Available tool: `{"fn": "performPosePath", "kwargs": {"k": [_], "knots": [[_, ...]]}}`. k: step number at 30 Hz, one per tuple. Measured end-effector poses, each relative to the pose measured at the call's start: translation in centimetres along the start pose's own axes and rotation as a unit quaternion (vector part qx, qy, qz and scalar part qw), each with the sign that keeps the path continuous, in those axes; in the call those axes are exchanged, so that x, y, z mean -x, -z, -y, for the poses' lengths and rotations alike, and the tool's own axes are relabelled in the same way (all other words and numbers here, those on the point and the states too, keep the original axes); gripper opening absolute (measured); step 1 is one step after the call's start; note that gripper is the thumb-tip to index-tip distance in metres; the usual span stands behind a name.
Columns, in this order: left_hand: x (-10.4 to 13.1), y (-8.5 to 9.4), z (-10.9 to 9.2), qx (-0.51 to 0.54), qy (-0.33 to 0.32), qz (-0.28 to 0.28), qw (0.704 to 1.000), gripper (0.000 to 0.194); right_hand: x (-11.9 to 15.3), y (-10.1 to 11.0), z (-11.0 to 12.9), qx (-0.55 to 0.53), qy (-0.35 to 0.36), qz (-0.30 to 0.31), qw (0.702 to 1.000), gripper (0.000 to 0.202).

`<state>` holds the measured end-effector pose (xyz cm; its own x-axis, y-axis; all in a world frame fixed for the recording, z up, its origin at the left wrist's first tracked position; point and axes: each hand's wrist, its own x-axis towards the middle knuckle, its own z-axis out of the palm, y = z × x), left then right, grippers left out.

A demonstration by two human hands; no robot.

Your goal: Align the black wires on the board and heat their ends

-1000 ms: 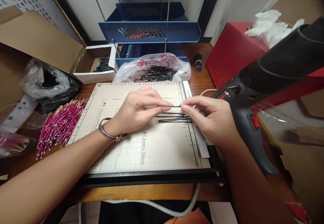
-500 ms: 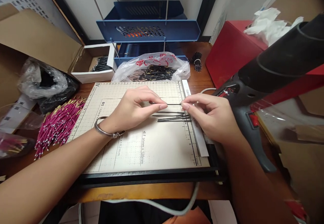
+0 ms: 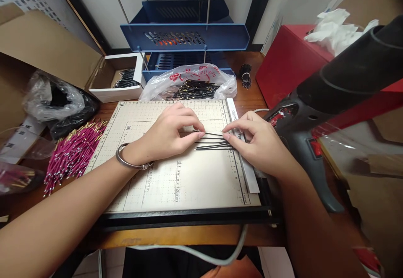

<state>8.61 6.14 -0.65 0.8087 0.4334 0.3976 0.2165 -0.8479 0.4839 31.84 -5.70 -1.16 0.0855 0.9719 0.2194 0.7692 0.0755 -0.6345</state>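
The left hand [image 3: 171,133] and right hand [image 3: 256,141], set apart, both pinch one slim black wire-like strand [image 3: 214,134], which spans between their fingertips over the cream gridded cutting board [image 3: 208,181]; similar black strands [image 3: 212,147] lie just nearer the person.

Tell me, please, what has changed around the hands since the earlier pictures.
The thin black strand between the left hand and right hand has shifted nearer the black strands lying on the board, and now slants, its right end lower in view. Whether either hand has let go is unclear. The magenta pile and plastic bag have stayed put.
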Motion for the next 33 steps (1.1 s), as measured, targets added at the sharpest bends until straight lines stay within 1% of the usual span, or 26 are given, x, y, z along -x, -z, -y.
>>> {"fn": "performPosePath", "kwargs": {"k": [4, 7, 12, 15, 19, 22, 25, 28, 33], "knots": [[0.02, 0.01, 0.41, -0.011, 0.032, 0.034, 0.999, 0.012, 0.08, -0.04, 0.43, 0.000, 0.010, 0.005, 1.000, 0.010], [-0.06, -0.05, 0.55, -0.009, 0.045, 0.042, 0.998, 0.013, 0.07, -0.03, 0.55, 0.006, 0.005, 0.008, 1.000, 0.011], [-0.07, -0.28, 0.61, -0.011, 0.039, 0.046, 0.998, 0.017, -0.02, -0.03, 0.52, 0.007, 0.007, 0.010, 1.000, 0.009], [0.02, -0.29, 0.67, -0.012, 0.039, 0.031, 0.999, 0.021, -0.02, -0.08, 0.45, 0.000, 0.003, 0.007, 1.000, 0.010], [0.13, -0.22, 0.79, -0.016, 0.048, 0.021, 0.999, 0.021, -0.01, -0.15, 0.33, -0.004, 0.003, 0.002, 1.000, 0.015], [0.15, -0.19, 0.91, -0.014, 0.048, 0.036, 0.998, 0.020, -0.03, -0.14, 0.32, -0.004, 0.002, 0.005, 1.000, 0.017], [0.13, -0.20, 1.00, -0.005, 0.037, 0.049, 0.998, 0.018, -0.05, -0.07, 0.45, -0.005, 0.001, 0.005, 1.000, 0.015], [0.08, -0.30, 0.93, 0.004, 0.025, 0.050, 0.998, 0.018, -0.05, -0.02, 0.60, -0.006, -0.007, 0.014, 1.000, 0.011], [0.04, -0.28, 0.47, 0.023, 0.023, 0.056, 0.998, 0.022, -0.07, -0.06, 0.31, -0.001, -0.012, 0.013, 1.000, 0.012]]}}
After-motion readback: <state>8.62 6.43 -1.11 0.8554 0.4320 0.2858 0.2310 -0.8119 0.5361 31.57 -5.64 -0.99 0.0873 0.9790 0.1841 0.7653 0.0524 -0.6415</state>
